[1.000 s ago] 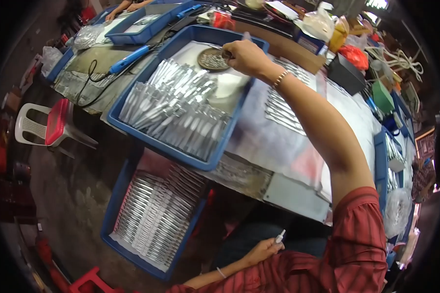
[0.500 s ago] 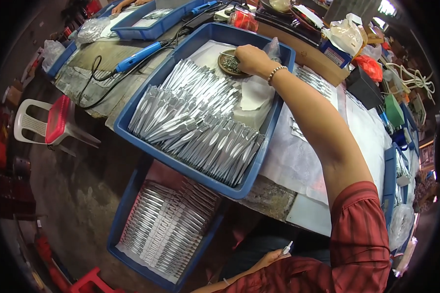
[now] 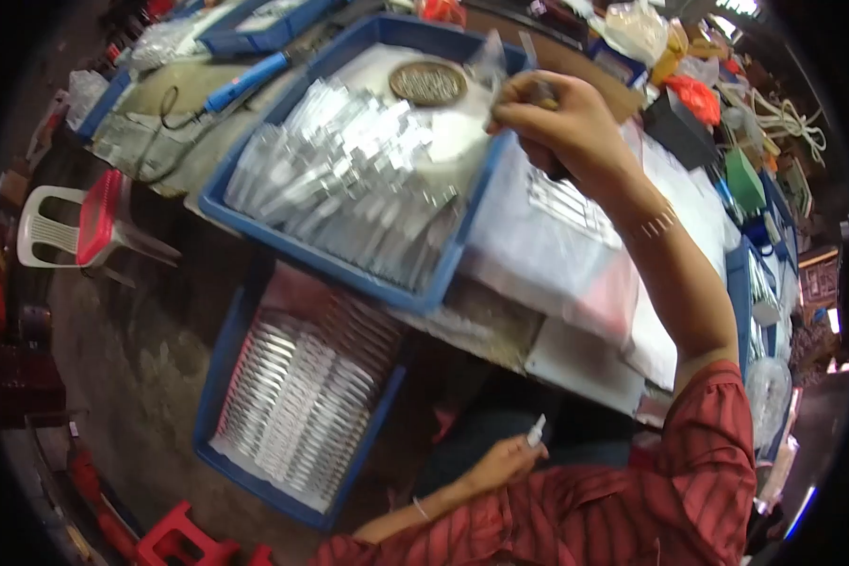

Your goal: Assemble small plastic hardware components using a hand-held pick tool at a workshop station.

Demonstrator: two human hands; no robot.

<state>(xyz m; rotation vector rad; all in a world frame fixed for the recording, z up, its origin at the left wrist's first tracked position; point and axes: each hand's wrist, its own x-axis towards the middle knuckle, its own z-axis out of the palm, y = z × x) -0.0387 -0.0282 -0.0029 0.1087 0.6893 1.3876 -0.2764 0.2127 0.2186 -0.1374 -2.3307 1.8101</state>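
My right hand point(image 3: 564, 123) is raised above the right rim of a large blue tray point(image 3: 212, 203), its fingers pinched together. What they hold, if anything, I cannot make out. A round brown dish point(image 3: 428, 85) of tiny metal parts sits in that tray's far end, left of the hand. Long slim silver metal pieces point(image 3: 349, 179) lie in dense rows nearer to me, blurred by motion. Low over my lap, my left hand point(image 3: 502, 462) is closed around a small silver-white piece point(image 3: 536, 431), whose tip sticks out past the fingers.
A lower blue tray point(image 3: 201, 434) with neat rows of silver pieces stands below the table edge. Several slim metal pieces point(image 3: 571, 203) lie on white sheeting to the right. A blue-handled corded tool point(image 3: 245, 83) and a red-and-white chair point(image 3: 94, 222) are at left.
My right hand has left the dish and come back to the right, over the tray's rim. My left hand still holds its piece. The whole view has shifted slightly.
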